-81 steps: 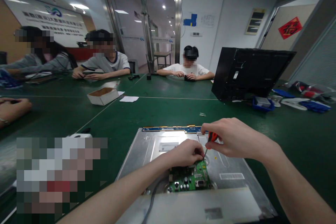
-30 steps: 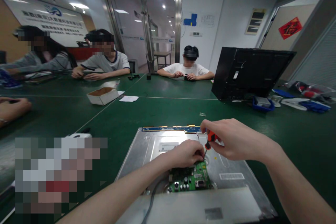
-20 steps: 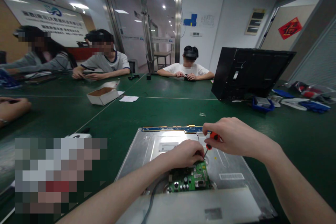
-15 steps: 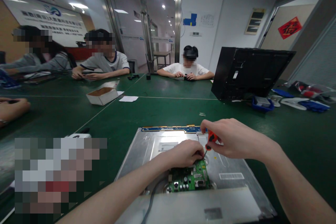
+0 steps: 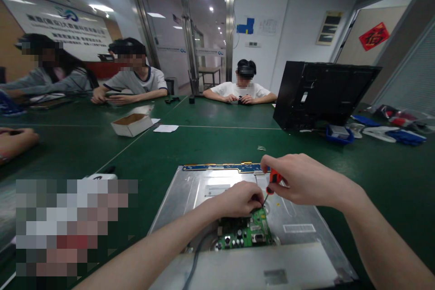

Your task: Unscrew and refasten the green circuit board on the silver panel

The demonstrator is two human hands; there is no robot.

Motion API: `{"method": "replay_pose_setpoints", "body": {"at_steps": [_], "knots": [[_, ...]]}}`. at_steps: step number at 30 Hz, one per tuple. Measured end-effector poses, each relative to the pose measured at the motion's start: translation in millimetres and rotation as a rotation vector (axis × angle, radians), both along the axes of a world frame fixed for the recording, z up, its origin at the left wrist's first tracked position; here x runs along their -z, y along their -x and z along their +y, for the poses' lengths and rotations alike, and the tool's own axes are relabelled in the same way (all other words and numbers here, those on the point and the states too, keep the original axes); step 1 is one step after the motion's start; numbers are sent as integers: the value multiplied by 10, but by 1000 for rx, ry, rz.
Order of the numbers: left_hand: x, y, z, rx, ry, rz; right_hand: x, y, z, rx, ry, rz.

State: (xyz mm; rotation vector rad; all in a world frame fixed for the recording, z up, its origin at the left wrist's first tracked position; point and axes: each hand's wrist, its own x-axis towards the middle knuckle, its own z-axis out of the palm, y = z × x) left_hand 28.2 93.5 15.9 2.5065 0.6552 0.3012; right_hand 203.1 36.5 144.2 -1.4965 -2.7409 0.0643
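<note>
A silver metal display panel lies flat on the green table before me, with a green circuit board mounted on it. My right hand is closed around the red and black handle of a screwdriver. Its thin shaft slants down to the board's upper right corner. At that same corner my left hand has its fingers curled in a pinch beside the screwdriver tip; what they hold, if anything, is hidden. A blue circuit strip runs along the panel's far edge.
A black monitor housing stands at the back right, near a blue tray and gloves. An open white box sits left of centre. Several people sit around the table. A grey cable crosses the panel's lower left.
Both hands stay at the board's corner. The right hand and screwdriver handle have shifted or turned only very slightly.
</note>
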Motion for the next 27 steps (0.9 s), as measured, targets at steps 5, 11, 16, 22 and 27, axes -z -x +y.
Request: {"method": "replay_pose_setpoints", "body": {"at_steps": [5,11,16,22,27], "knots": [[-1,-1,-7,-23,32,-5,-8,-6,-17,-13,11,28],[11,0,0,-31,64,-20,18,-4,33,32,-33,-33],[11,-5,-1,-34,48,-7,17,-16,5,4,-5,14],[12,-8,-1,-49,55,-10,3,-42,-14,-17,33,34],[12,-3,4,-27,90,-18,5,-29,10,54,-10,-24]]}}
